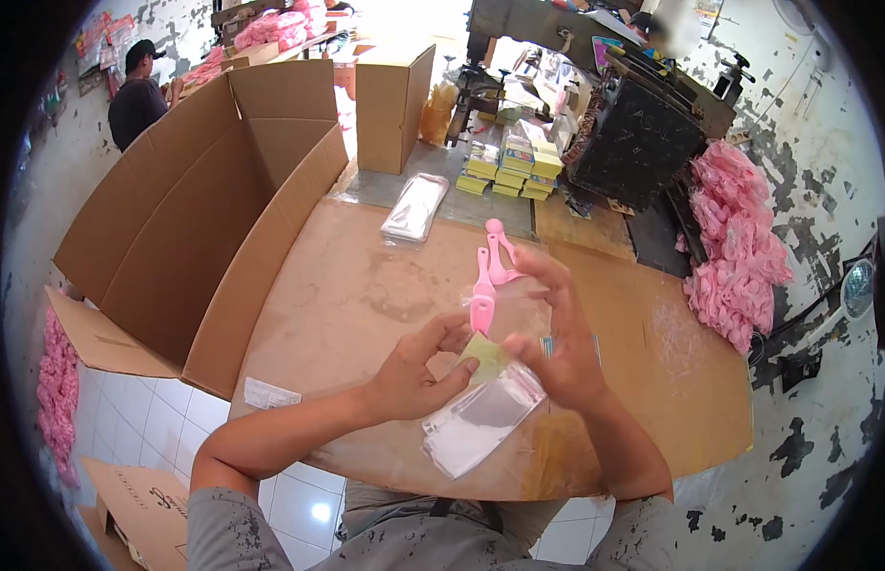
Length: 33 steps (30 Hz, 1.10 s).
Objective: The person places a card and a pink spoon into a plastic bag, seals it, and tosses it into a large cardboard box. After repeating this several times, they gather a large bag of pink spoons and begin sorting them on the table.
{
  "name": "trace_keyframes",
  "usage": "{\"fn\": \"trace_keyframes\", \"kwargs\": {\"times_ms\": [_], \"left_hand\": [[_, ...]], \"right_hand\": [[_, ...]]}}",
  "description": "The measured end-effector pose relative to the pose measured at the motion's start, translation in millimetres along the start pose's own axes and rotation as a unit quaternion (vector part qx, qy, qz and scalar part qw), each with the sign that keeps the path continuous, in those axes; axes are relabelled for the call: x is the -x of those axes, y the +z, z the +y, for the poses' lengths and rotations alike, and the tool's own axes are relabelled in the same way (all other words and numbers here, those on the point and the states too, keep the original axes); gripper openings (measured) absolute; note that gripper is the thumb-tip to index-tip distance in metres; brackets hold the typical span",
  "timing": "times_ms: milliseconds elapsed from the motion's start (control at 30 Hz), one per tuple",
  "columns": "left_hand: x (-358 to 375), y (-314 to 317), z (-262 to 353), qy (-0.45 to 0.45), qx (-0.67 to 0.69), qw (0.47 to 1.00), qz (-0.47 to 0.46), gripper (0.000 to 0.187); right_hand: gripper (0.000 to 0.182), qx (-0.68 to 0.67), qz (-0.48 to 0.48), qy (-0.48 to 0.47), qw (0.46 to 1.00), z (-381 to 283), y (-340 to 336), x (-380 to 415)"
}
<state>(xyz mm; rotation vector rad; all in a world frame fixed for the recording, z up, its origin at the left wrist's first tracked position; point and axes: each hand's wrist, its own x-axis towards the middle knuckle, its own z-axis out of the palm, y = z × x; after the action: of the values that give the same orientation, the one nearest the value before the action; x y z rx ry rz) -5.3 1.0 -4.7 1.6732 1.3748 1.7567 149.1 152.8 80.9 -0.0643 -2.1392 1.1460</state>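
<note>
Pinched between the thumb and fingers of my left hand [416,373] is a small yellow-green card [483,358]. My right hand [568,347] is beside the card, its thumb close to the card's right edge and its fingers curved and spread apart. Just beyond the card lie pink plastic measuring spoons [482,289], the nearest handle overlapping the card's top edge in this view. Clear film shows faintly around that handle. Below my hands a stack of clear plastic bags [481,428] rests on the table, partly covered by the card and fingers.
A large open cardboard box [262,257] flanks the table [357,295] on the left. Farther back are another stack of clear bags [416,207], bundled cards [511,167], an upright carton [390,109] and a dark machine [638,128]. Pink bundles [737,247] hang at right; a person [138,100] works back left.
</note>
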Motion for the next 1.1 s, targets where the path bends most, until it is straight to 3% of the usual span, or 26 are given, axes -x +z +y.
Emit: {"fn": "trace_keyframes", "kwargs": {"times_ms": [67,167,267,367,567,667,767,933,1100], "left_hand": [[0,-1,4,-0.042,0.072,0.996,-0.023,0.057],[0,-6,4,-0.091,0.127,0.985,-0.072,0.063],[-1,-4,1,-0.103,0.136,0.981,-0.09,0.062],[-5,-1,1,-0.097,0.106,0.987,-0.072,0.062],[-15,-6,9,0.012,-0.09,0.995,-0.033,0.064],[-13,-3,9,0.005,-0.058,0.998,-0.017,0.061],[-13,-1,7,-0.014,-0.013,1.0,0.0,0.052],[-13,-8,10,-0.061,0.029,0.997,-0.035,0.036],[-13,-5,13,-0.116,0.149,0.982,-0.01,0.034]], "right_hand": [[0.06,-0.15,-0.006,0.074,0.986,11,-2,-5],[0.048,-0.126,-0.076,0.124,0.981,23,-17,-5],[0.036,-0.092,-0.06,0.123,0.986,13,-20,-8],[0.031,0.072,-0.046,-0.006,0.996,-9,-25,-15],[0.033,0.223,-0.056,-0.157,0.961,-33,-26,-29],[0.033,0.201,-0.108,-0.076,0.971,-32,-22,-28],[0.034,0.176,-0.092,-0.055,0.979,-33,-17,-27],[0.035,0.154,-0.093,-0.053,0.982,-23,-10,-23],[0.033,0.161,-0.051,-0.064,0.983,-10,-4,-20]]}}
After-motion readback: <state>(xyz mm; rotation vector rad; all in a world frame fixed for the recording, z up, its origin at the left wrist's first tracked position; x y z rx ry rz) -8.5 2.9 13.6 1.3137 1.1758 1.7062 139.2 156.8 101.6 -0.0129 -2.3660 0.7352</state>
